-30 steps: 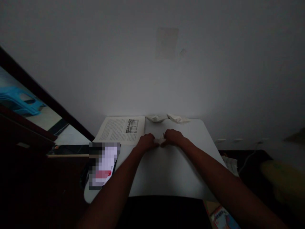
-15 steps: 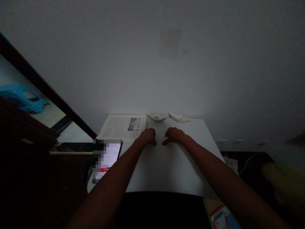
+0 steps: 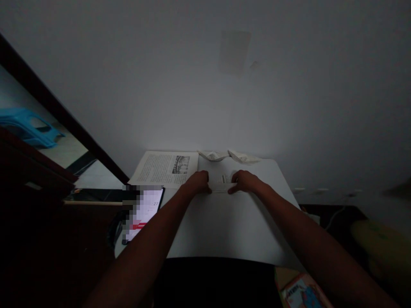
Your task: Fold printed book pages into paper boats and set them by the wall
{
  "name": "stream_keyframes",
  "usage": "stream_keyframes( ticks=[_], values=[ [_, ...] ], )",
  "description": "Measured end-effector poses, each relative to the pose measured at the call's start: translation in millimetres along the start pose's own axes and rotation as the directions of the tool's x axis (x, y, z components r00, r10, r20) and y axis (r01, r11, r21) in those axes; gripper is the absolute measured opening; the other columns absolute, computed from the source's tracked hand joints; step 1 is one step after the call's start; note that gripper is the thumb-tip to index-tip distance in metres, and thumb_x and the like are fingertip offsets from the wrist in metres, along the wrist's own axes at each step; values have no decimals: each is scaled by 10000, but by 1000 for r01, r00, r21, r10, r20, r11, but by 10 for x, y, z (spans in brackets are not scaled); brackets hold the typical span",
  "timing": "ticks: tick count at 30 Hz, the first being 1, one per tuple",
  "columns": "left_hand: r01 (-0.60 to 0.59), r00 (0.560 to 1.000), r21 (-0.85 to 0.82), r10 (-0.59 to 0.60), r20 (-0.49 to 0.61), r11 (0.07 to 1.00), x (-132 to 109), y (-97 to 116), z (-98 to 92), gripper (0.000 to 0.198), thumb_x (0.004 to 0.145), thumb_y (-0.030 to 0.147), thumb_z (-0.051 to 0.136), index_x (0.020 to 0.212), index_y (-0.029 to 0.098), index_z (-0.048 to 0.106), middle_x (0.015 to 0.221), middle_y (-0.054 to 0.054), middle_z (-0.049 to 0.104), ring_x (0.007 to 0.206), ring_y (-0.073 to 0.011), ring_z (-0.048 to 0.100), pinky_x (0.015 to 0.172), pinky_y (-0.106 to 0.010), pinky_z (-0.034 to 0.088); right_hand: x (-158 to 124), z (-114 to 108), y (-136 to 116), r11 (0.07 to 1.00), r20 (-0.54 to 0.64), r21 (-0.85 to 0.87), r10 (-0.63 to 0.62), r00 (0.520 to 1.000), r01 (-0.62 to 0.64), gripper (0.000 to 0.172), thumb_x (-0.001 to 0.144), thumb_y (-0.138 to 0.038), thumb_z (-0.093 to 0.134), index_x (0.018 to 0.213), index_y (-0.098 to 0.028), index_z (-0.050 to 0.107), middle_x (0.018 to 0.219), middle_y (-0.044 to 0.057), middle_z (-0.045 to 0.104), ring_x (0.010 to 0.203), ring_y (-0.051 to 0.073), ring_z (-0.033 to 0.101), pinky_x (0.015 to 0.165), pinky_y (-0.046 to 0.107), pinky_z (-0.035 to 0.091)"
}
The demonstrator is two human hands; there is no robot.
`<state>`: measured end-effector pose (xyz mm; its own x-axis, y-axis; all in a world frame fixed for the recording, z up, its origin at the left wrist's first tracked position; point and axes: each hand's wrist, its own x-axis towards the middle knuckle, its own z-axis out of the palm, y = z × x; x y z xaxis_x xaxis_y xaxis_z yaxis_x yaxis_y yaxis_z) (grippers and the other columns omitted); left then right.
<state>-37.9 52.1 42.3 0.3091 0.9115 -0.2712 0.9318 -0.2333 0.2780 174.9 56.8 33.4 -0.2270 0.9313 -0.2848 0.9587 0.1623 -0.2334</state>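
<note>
Between my hands lies a piece of printed paper (image 3: pixel 220 187) with a folded strip along its near edge, on the white table (image 3: pixel 221 231). My left hand (image 3: pixel 203 182) pinches its left end, and my right hand (image 3: pixel 236 182) pinches the right end. Two folded paper shapes, one at the left (image 3: pixel 212 156) and one at the right (image 3: pixel 244 158), rest at the table's back edge. A flat printed sheet (image 3: pixel 160 169) with a dark picture lies at the back left.
A lit phone or tablet (image 3: pixel 146 211) lies at the table's left edge. The wall (image 3: pixel 192 85) rises directly behind the table. A mirror (image 3: pixel 64 141) stands at the left, showing a blue stool. A colourful packet (image 3: pixel 305 293) is below the table's front right.
My right hand has moved to the right, away from my left hand, and more of the printed paper shows between them. The view has shifted slightly.
</note>
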Motion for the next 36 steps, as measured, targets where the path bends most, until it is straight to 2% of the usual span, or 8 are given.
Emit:
stream_keyframes(
  ticks=[7, 15, 24, 27, 29, 31, 33, 36],
  values=[
    [42, 999, -31, -42, 1, 999, -16, -25, 19, 457, 572, 348, 758, 946, 130, 609, 1015, -131, 661, 935, -249, 623, 749, -287, 474, -55, 21, 339, 997, -20, 72, 16, 1000, -15, 440, 505, -492, 770, 835, -214, 685, 820, 42, 697, 779, 221, 642, 629, 284, 442],
    [79, 994, -157, -66, 83, 984, -86, 1, 37, 192, 648, 303, 693, 640, 116, 648, 651, -92, 686, 630, -180, 654, 635, -262, 492, -213, 6, 689, 981, -26, 190, 45, 999, -40, 348, 527, -459, 751, 724, -197, 634, 682, 1, 671, 636, 166, 625, 565, 244, 424],
    [125, 991, -243, -111, 69, 962, -191, -133, 62, 154, 675, 237, 647, 575, 122, 629, 544, -40, 650, 491, -115, 601, 586, -231, 488, -250, 53, 791, 944, -53, 328, 53, 997, -33, 296, 523, -419, 751, 662, -188, 628, 638, -1, 652, 616, 170, 613, 554, 252, 421],
    [120, 993, -238, -121, 13, 964, -311, -72, 46, 130, 696, 253, 638, 668, 126, 636, 601, -39, 660, 519, -127, 603, 600, -251, 487, -327, 39, 704, 942, -75, 336, 49, 996, -21, 239, 557, -359, 746, 691, -187, 648, 684, 6, 673, 651, 174, 625, 583, 255, 441],
    [86, 988, -218, -111, -107, 972, -413, 60, 97, 138, 739, 268, 607, 786, 142, 635, 779, -61, 682, 698, -160, 630, 711, -283, 482, -438, 66, 548, 951, -168, 308, 65, 984, -10, 202, 631, -335, 709, 754, -181, 667, 740, 24, 688, 688, 175, 632, 646, 266, 463],
    [-73, 950, -144, 25, -310, 987, -508, 235, 220, 157, 814, 279, 532, 852, 157, 622, 851, -67, 668, 792, -180, 614, 759, -298, 473, -577, 154, 324, 982, -353, 184, 19, 935, 50, 237, 762, -393, 601, 844, -183, 674, 842, 49, 690, 766, 192, 621, 726, 302, 467],
    [-251, 896, -33, 219, -385, 967, -575, 398, 396, 188, 866, 199, 436, 906, 154, 614, 951, -84, 638, 933, -190, 571, 859, -301, 443, -701, 301, 90, 989, -484, 17, -119, 867, 145, 272, 853, -339, 489, 977, -167, 658, 970, 85, 666, 932, 223, 580, 854, 338, 439],
    [-335, 846, 127, 357, -396, 934, -606, 519, 659, 252, 873, 146, 399, 1041, 132, 587, 1081, -119, 588, 1050, -227, 507, 959, -352, 384, -790, 559, -140, 949, -462, -125, -314, 829, 290, 294, 883, -245, 424, 1068, -139, 626, 1105, 114, 617, 1041, 236, 526, 949, 357, 400]
  ],
)
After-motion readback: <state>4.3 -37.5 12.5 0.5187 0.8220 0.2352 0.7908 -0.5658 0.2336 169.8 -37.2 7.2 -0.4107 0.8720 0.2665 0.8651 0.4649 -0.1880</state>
